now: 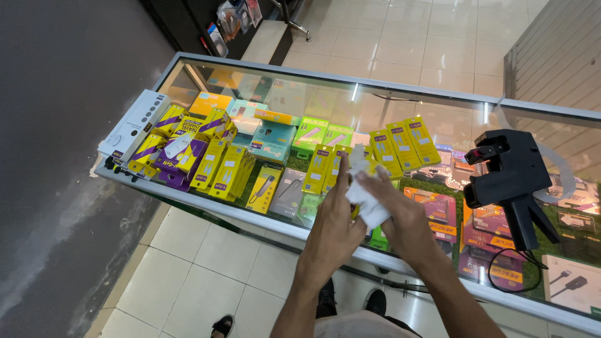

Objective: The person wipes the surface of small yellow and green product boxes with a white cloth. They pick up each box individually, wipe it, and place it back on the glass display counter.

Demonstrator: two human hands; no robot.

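Both my hands meet over the near edge of a glass display counter (206, 203). My left hand (335, 228) is raised with its fingers flat against a crumpled white cloth (363, 191). My right hand (400, 213) grips the same cloth from the right side. Just behind the cloth, on the glass, stand a few upright yellow boxes (400, 145). A black price-label gun (510, 181) rests on the glass to the right of my right hand, apart from it.
Yellow and purple boxes (181, 153) are stacked on the counter's left end beside a white power strip (128, 128). Many coloured accessory packages lie inside the case under the glass. A grey wall runs along the left, and tiled floor lies beyond and below the counter.
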